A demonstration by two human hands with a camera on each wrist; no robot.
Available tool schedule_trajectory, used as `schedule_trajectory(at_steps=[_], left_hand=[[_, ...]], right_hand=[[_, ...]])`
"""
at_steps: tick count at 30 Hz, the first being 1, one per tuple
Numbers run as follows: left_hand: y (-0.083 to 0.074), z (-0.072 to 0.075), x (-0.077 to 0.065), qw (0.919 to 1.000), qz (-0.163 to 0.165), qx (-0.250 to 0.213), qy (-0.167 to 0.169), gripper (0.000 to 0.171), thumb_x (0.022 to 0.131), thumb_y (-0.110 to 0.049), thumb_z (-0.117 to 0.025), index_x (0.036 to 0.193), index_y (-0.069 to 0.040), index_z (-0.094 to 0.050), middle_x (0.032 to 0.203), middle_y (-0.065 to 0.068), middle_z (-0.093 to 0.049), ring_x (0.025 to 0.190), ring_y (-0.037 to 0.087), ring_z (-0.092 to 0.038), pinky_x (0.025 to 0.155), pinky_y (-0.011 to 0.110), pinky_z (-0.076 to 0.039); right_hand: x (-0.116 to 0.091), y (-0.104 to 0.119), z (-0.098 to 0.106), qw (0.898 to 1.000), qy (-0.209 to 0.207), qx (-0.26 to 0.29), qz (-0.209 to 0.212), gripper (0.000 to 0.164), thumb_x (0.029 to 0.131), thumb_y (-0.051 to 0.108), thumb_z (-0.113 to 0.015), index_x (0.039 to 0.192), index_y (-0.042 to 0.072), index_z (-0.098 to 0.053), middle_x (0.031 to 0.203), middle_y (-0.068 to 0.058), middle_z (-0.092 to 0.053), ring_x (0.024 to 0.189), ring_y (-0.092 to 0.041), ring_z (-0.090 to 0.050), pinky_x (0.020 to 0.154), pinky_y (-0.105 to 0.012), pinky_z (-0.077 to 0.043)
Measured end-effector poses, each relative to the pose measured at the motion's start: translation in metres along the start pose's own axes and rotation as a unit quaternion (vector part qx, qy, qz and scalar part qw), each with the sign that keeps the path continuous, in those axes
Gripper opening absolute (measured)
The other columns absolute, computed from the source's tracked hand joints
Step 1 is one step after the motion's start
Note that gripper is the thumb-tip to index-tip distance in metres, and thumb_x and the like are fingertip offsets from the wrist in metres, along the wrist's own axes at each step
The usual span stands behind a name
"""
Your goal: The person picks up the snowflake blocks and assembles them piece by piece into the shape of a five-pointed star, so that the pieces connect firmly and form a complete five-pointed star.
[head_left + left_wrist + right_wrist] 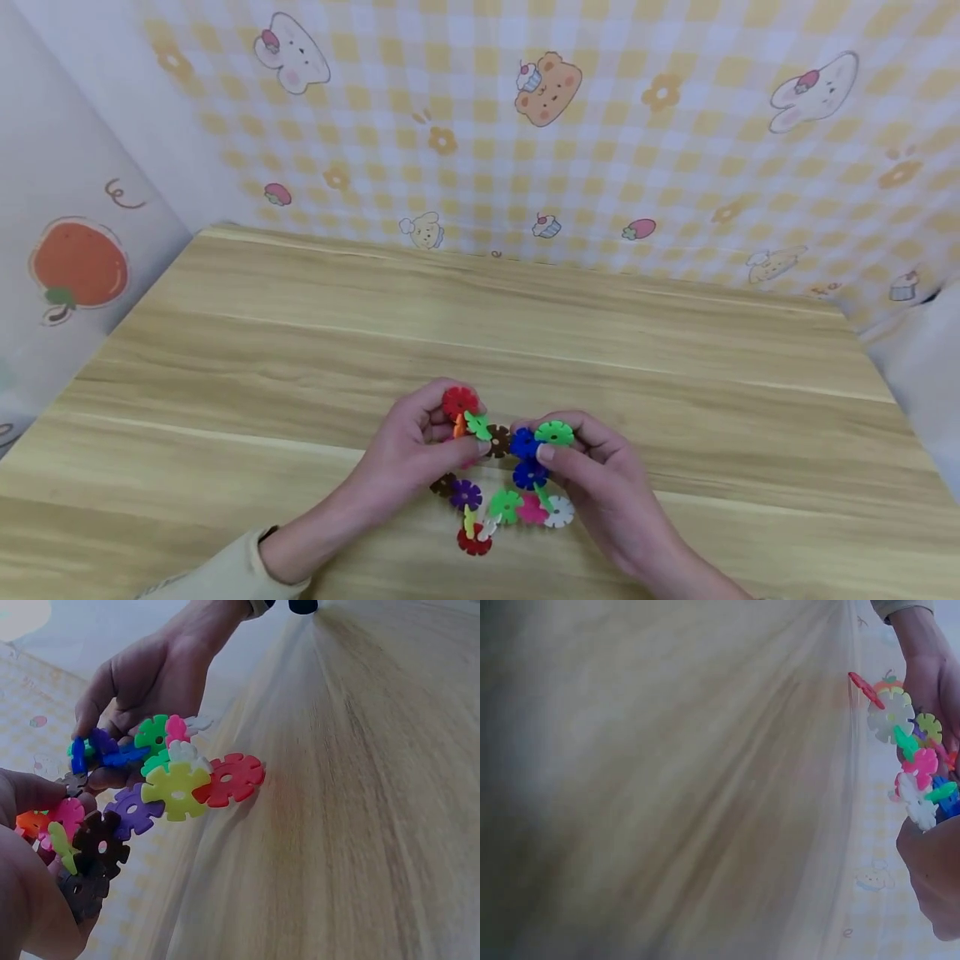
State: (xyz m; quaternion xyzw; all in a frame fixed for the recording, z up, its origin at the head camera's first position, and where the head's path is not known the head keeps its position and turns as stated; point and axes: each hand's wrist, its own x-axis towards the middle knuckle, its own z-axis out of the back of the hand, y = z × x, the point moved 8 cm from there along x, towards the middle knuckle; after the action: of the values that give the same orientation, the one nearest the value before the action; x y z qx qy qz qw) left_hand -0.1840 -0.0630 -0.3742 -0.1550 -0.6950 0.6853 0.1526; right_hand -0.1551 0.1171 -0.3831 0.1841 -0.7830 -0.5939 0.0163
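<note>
A loop of notched plastic snowflake discs in many colours hangs between both hands in the head view. My left hand [405,442] grips its left side, with the thumb against a brown disc [497,442]; a red disc [460,403] and a green one stand by its fingertips. On the other side, my right hand [607,483] pinches a dark blue disc [525,442] under its thumb, beside a bright green disc [555,433]. Lower in the loop are a purple disc [467,495], a pink disc [533,509] and a red disc [474,540]. In the left wrist view, a yellow disc [177,792] joins the purple and red ones.
Beneath the hands lies a wood-grain tabletop [300,333]. A yellow-checked cloth [480,125] with cartoon animals rises behind its far edge. A pale panel [75,167] with a printed red fruit stands along the left.
</note>
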Motion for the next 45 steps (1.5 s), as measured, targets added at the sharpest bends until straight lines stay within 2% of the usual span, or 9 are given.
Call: schedule_trajectory(at_steps=[5, 8, 11, 16, 21, 28, 35, 38, 45], left_hand=[[-0.001, -0.001, 0.001, 0.9999, 0.013, 0.001, 0.000, 0.025, 0.090, 0.000, -0.069, 0.112, -0.001, -0.060, 0.088, 0.006, -0.069, 0.073, 0.020, -0.066, 0.066, 0.025, -0.057], [-0.001, 0.000, 0.002, 0.9996, 0.028, -0.002, -0.002, 0.026, 0.090, -0.001, -0.070, 0.114, 0.000, -0.060, 0.087, 0.003, -0.069, 0.073, 0.017, -0.065, 0.066, 0.027, -0.058], [0.000, 0.000, 0.002, 0.9990, 0.043, -0.014, -0.003, 0.030, 0.090, -0.004, -0.072, 0.117, 0.002, -0.059, 0.090, 0.006, -0.069, 0.075, 0.018, -0.067, 0.069, 0.029, -0.060], [-0.001, 0.000, 0.003, 0.9978, 0.057, -0.032, 0.003, 0.033, 0.090, -0.005, -0.074, 0.117, 0.003, -0.058, 0.097, 0.012, -0.071, 0.081, 0.026, -0.070, 0.073, 0.033, -0.062], [-0.004, -0.001, 0.002, 0.9986, 0.050, -0.012, 0.012, 0.030, 0.090, -0.006, -0.074, 0.116, 0.000, -0.060, 0.096, 0.011, -0.071, 0.080, 0.022, -0.070, 0.072, 0.028, -0.061], [-0.009, -0.007, 0.000, 0.9994, 0.018, 0.006, 0.028, 0.028, 0.087, 0.000, -0.073, 0.112, -0.001, -0.062, 0.093, 0.011, -0.070, 0.076, 0.021, -0.070, 0.068, 0.032, -0.061], [-0.006, -0.008, 0.000, 0.9986, 0.041, -0.001, 0.035, 0.027, 0.089, -0.004, -0.073, 0.113, 0.000, -0.060, 0.090, 0.008, -0.071, 0.077, 0.024, -0.070, 0.067, 0.029, -0.059], [-0.006, -0.010, 0.000, 0.9980, 0.045, -0.001, 0.044, 0.026, 0.090, -0.006, -0.073, 0.112, -0.001, -0.060, 0.088, 0.005, -0.070, 0.075, 0.019, -0.067, 0.066, 0.026, -0.057], [-0.013, -0.009, 0.002, 0.9985, 0.024, 0.011, 0.047, 0.025, 0.089, -0.007, -0.074, 0.109, -0.002, -0.061, 0.082, 0.005, -0.065, 0.069, 0.012, -0.059, 0.060, 0.023, -0.052]], right_hand=[[0.000, 0.000, 0.001, 1.000, -0.014, -0.009, 0.000, 0.020, 0.099, 0.005, -0.059, 0.111, 0.016, -0.071, 0.121, -0.005, -0.074, 0.108, -0.018, -0.067, 0.095, -0.032, -0.054], [0.000, 0.003, 0.000, 1.000, -0.016, -0.008, 0.008, 0.020, 0.100, 0.005, -0.057, 0.112, 0.015, -0.070, 0.124, -0.006, -0.073, 0.112, -0.021, -0.067, 0.097, -0.032, -0.053], [0.000, 0.004, 0.000, 1.000, -0.024, -0.006, 0.012, 0.020, 0.100, 0.005, -0.058, 0.112, 0.016, -0.070, 0.124, -0.006, -0.073, 0.112, -0.020, -0.068, 0.096, -0.031, -0.054], [-0.001, 0.004, -0.001, 1.000, -0.008, -0.013, 0.013, 0.018, 0.101, 0.005, -0.058, 0.108, 0.017, -0.070, 0.123, -0.005, -0.074, 0.109, -0.018, -0.068, 0.096, -0.031, -0.053], [-0.002, 0.003, -0.001, 0.999, 0.028, -0.041, 0.010, 0.018, 0.100, 0.003, -0.060, 0.109, 0.016, -0.069, 0.124, -0.004, -0.073, 0.108, -0.016, -0.069, 0.094, -0.031, -0.055], [-0.003, 0.012, 0.003, 0.989, 0.067, -0.119, 0.051, 0.021, 0.096, -0.001, -0.065, 0.112, 0.013, -0.070, 0.121, -0.006, -0.074, 0.095, -0.015, -0.072, 0.079, -0.030, -0.061], [-0.004, 0.008, 0.001, 0.994, 0.080, -0.033, 0.071, 0.031, 0.100, -0.007, -0.055, 0.110, 0.017, -0.071, 0.125, -0.004, -0.074, 0.110, -0.016, -0.070, 0.093, -0.030, -0.058], [-0.006, 0.009, -0.001, 0.993, 0.084, -0.022, 0.079, 0.032, 0.101, -0.007, -0.052, 0.110, 0.018, -0.070, 0.128, -0.006, -0.072, 0.114, -0.018, -0.070, 0.094, -0.031, -0.057], [-0.005, 0.017, -0.005, 0.991, 0.087, -0.013, 0.104, 0.032, 0.100, -0.009, -0.051, 0.111, 0.015, -0.069, 0.131, -0.010, -0.070, 0.116, -0.021, -0.069, 0.095, -0.032, -0.057]])
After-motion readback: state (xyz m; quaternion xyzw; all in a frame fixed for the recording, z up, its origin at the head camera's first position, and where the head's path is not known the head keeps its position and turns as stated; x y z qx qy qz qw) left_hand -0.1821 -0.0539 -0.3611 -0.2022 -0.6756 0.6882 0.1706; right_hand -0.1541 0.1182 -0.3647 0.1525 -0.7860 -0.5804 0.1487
